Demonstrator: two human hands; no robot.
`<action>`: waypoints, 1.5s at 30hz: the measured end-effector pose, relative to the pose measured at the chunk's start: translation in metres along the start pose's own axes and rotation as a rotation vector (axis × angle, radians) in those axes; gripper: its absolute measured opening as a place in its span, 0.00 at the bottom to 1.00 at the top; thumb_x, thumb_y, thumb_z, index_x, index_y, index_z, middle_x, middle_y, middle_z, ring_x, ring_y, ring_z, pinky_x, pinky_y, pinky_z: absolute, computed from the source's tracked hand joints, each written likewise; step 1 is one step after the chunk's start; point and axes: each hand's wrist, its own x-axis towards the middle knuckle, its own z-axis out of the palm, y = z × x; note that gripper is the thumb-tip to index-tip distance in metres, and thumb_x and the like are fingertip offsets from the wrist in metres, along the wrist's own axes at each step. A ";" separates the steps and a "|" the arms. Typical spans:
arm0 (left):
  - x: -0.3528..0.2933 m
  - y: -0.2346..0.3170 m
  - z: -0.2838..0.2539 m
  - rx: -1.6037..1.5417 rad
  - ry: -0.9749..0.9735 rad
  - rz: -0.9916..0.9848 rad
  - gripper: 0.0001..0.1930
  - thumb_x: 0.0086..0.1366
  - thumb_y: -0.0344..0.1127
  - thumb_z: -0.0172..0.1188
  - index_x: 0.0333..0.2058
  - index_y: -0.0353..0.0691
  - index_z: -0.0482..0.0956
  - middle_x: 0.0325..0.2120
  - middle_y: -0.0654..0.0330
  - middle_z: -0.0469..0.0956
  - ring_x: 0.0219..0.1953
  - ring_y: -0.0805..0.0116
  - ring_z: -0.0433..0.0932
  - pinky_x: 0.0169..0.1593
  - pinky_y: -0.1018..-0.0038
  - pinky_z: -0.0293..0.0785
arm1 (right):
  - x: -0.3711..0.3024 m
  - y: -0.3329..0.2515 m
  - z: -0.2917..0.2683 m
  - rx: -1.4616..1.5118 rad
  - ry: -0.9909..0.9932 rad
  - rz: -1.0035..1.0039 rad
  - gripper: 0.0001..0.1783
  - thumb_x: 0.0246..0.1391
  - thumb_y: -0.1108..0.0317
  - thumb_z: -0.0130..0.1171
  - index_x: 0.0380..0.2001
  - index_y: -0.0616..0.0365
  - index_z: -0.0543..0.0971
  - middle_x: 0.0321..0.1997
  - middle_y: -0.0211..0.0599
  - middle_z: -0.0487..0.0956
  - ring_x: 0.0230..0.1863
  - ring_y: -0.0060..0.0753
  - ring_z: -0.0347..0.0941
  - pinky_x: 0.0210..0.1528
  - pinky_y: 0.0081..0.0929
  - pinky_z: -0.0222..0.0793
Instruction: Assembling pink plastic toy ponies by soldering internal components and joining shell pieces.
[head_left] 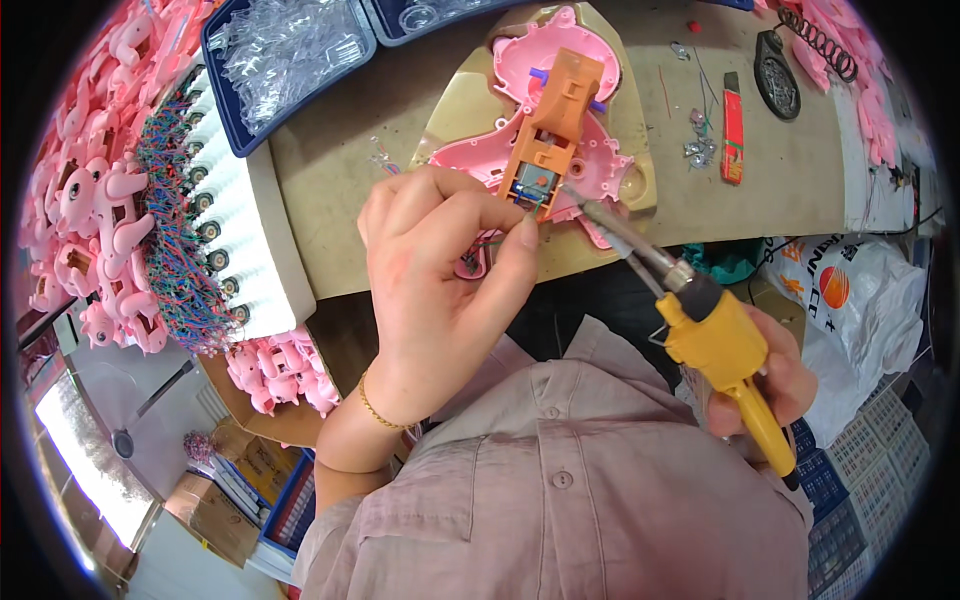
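My right hand (785,375) is wrapped round the handle of a yellow soldering gun (712,335). Its metal tip reaches up and left to the side of an orange plastic housing (565,100). The housing lies in an open pink toy shell (575,150), which rests on a tan molded fixture (632,70). Thumb and forefinger of my left hand (435,255) pinch a thin wire (541,204) at the housing's lower end, beside a small grey part (536,181) with wires on it. The fingertips partly cover that spot, so exact contact with the tip is unclear.
Blue bins (240,140) of clear plastic pieces stand at the far left. Nearer is a white foam tray (265,230) with speakers and bundled wires, beside piled pink toys (120,215). A red cutter knife (733,135), a black stand (777,80) and scraps (699,152) lie right.
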 end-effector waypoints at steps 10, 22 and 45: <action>0.001 0.002 -0.001 0.039 -0.003 0.006 0.03 0.49 0.31 0.64 0.24 0.44 0.79 0.26 0.65 0.71 0.35 0.65 0.67 0.43 0.70 0.58 | 0.002 0.022 -0.030 -0.953 0.223 -1.054 0.38 0.52 0.57 0.65 0.60 0.56 0.56 0.59 0.61 0.65 0.59 0.47 0.67 0.59 0.40 0.64; 0.007 0.037 0.006 0.874 0.072 0.667 0.16 0.49 0.32 0.63 0.40 0.45 0.80 0.40 0.65 0.73 0.44 0.68 0.67 0.50 0.71 0.54 | 0.004 -0.012 -0.039 -0.715 0.607 -1.150 0.34 0.56 0.54 0.55 0.58 0.66 0.60 0.54 0.51 0.70 0.54 0.43 0.71 0.52 0.38 0.71; 0.019 0.018 -0.025 0.008 -0.101 -0.109 0.06 0.56 0.26 0.63 0.33 0.35 0.81 0.33 0.57 0.76 0.32 0.66 0.76 0.33 0.74 0.71 | 0.029 -0.018 -0.029 -0.665 0.617 -1.118 0.35 0.54 0.51 0.59 0.56 0.64 0.61 0.52 0.47 0.72 0.47 0.37 0.74 0.40 0.30 0.77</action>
